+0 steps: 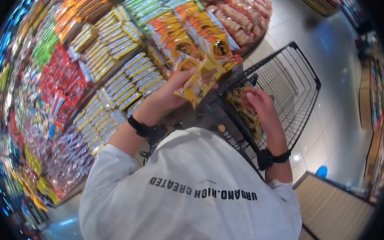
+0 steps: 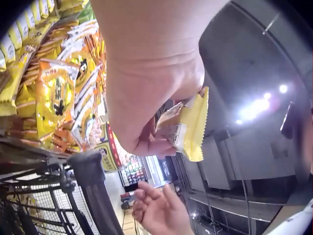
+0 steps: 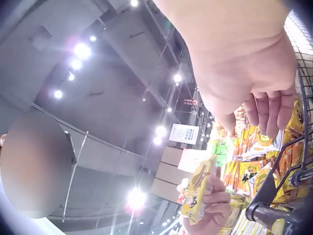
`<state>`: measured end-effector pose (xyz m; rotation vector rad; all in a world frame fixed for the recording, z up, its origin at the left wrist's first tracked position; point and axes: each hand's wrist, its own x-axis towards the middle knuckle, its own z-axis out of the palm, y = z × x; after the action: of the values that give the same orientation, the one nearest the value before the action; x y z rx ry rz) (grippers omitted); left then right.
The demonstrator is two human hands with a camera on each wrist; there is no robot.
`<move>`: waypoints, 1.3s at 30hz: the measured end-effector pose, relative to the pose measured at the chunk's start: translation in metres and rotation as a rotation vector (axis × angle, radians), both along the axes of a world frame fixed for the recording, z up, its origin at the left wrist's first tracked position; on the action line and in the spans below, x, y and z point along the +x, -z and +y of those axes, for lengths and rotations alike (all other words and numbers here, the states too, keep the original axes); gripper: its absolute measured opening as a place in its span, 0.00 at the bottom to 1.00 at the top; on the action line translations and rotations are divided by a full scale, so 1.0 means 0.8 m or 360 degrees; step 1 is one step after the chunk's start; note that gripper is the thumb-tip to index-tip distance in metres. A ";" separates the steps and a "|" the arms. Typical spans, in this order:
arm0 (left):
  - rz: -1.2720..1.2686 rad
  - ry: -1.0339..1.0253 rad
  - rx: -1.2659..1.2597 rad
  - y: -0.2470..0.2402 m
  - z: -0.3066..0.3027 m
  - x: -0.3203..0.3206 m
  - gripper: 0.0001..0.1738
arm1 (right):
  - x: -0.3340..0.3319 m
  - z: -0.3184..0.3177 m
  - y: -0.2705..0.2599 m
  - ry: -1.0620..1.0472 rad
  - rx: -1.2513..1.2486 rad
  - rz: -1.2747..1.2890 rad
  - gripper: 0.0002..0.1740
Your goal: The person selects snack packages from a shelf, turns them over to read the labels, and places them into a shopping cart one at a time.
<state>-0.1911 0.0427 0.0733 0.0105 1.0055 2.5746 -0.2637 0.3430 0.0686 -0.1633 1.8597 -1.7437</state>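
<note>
A yellow snack packet (image 1: 202,80) with dark print is held up in front of the chest by my left hand (image 1: 176,90). The left wrist view shows the fingers curled round the packet (image 2: 193,126), its crimped edge sticking out. My right hand (image 1: 264,106) hangs over the near end of a black wire shopping cart (image 1: 300,92), its fingers loosely bent. In the right wrist view that hand (image 3: 254,78) holds nothing. Several yellow packets (image 1: 244,109) lie in the cart below it.
A large display of packaged snacks fills the left, with orange-yellow packets (image 1: 171,33), white-and-yellow packets (image 1: 135,74) and red packets (image 1: 64,79) in sections. Pale tiled floor (image 1: 321,128) lies right of the cart. A wood-toned surface (image 1: 331,212) stands at the lower right.
</note>
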 end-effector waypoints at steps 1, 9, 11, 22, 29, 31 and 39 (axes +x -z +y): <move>-0.0035 0.0098 -0.0136 -0.005 0.015 0.003 0.31 | 0.001 -0.004 -0.005 -0.0058 -0.0038 0.0047 0.19; 0.0015 0.0417 -0.0549 0.008 0.079 -0.011 0.28 | 0.007 0.001 -0.009 -0.0366 -0.0212 0.0076 0.21; -0.0035 0.0419 -0.0640 0.005 0.090 -0.013 0.26 | 0.000 0.012 0.001 -0.0409 -0.0132 0.0061 0.21; -0.0187 0.0347 -0.0965 0.017 0.118 -0.022 0.29 | -0.031 0.084 0.079 -0.0165 -0.0389 -0.0547 0.19; 0.0016 0.0599 -0.1178 0.029 0.125 -0.020 0.23 | -0.049 0.148 0.180 0.0707 -0.0335 -0.0780 0.15; 0.0059 0.0635 -0.1248 0.028 0.128 -0.022 0.23 | -0.053 0.170 0.221 0.0795 -0.0282 -0.0800 0.15; -0.0021 0.0625 -0.1183 0.022 0.127 -0.026 0.23 | -0.036 0.219 0.333 0.1170 0.0133 -0.0976 0.16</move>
<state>-0.2119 0.1446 0.0558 -0.0054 1.6956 1.7370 -0.2927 0.5182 -0.1974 1.0891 1.5938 -1.8449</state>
